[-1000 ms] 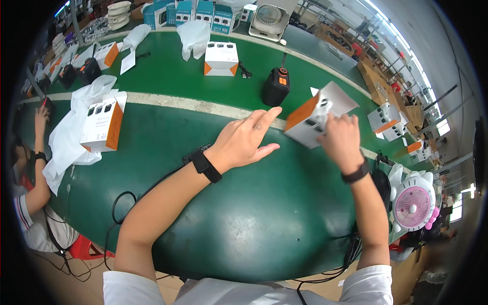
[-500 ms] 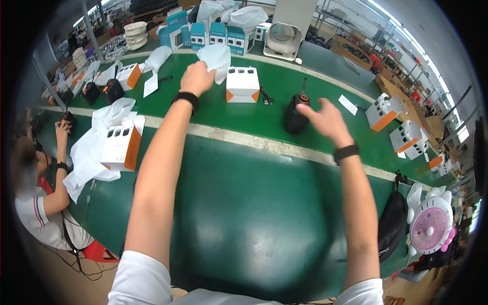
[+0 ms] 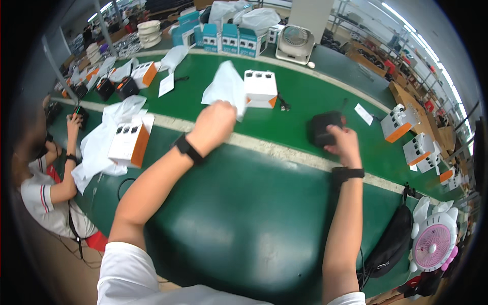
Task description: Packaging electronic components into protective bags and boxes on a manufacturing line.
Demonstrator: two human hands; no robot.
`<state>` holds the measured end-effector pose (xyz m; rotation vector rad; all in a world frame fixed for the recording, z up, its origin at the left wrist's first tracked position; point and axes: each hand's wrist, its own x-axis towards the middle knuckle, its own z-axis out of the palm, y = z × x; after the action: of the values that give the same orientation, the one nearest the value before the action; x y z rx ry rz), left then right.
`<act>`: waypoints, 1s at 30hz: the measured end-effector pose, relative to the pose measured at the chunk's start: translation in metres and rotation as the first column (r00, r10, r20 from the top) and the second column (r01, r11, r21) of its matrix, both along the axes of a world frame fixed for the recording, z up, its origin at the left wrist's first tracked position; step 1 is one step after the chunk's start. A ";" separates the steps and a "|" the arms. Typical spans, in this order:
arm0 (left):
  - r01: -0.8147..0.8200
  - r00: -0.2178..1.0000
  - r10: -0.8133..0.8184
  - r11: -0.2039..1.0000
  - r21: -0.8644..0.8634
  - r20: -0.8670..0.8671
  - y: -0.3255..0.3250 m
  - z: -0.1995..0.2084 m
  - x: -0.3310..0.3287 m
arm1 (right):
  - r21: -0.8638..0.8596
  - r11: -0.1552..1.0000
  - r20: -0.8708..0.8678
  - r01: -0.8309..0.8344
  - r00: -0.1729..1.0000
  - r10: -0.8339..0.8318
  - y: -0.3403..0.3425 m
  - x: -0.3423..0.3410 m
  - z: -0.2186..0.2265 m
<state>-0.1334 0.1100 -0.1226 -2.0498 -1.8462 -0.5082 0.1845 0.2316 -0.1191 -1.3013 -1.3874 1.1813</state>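
My left hand (image 3: pixel 214 128) is closed on the bottom of a thin white plastic bag (image 3: pixel 224 84), which stands up limp from the fist over the green belt. To the right, my right hand (image 3: pixel 346 146) grips a black walkie-talkie (image 3: pixel 321 128) by its right side. A thin antenna and an orange ring show faintly on it, blurred by motion. Just behind the bag sits a white and orange box (image 3: pixel 261 87) with dark devices pictured on it. A short black cable (image 3: pixel 284 104) lies beside the box.
A second white and orange box (image 3: pixel 129 145) and crumpled white bags (image 3: pixel 96 152) lie at left, near a co-worker (image 3: pixel 51 188) handling a dark device. More boxes (image 3: pixel 396 123) line the right. A black pouch (image 3: pixel 389 236) and pink fan (image 3: pixel 432 244) sit front right.
My left hand has taken the white bag and drawn it nearer to me. My right hand has closed on the walkie-talkie, which now looks tilted. The view has shifted slightly.
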 end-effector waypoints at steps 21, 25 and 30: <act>0.407 0.838 -0.439 0.899 0.163 0.325 -0.084 0.046 0.066 | 0.475 0.851 -0.524 -0.224 0.705 0.477 -0.180 0.033 0.124; 0.423 0.879 -0.456 0.881 0.213 0.138 -0.111 0.096 0.108 | 0.571 0.814 -0.562 -0.106 0.673 0.481 -0.189 0.012 0.120; 0.441 0.755 -0.603 0.758 0.481 0.256 -0.117 0.112 0.127 | 0.576 0.801 -0.476 -0.163 0.730 0.491 -0.183 -0.005 0.104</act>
<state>-0.0066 -0.0067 -0.0102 -2.2714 -1.1333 -1.4258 0.1792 0.0490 -0.0146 -0.2358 -1.3299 1.2154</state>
